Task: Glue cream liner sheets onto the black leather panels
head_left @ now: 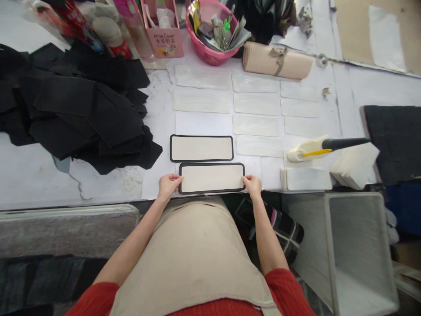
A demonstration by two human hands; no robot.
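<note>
Near the table's front edge lies a cream rectangular panel with a black border (212, 178). My left hand (169, 184) pinches its left end between thumb and fingers. At the opposite end, my right hand (253, 184) grips the right edge the same way. Just beyond it a second black-bordered cream panel (201, 149) lies flat, close to the first one. Several pale white rectangular strips (255, 104) are laid in rows farther back. What lies under the held panel is hidden.
On the left is a large heap of black pieces (82, 105). A pink basket of tools (210, 55) and a beige roll (278, 61) stand at the back. To the right are a glue container with a yellow-handled brush (309, 149), stacked white pieces (307, 179) and a grey bin (358, 254).
</note>
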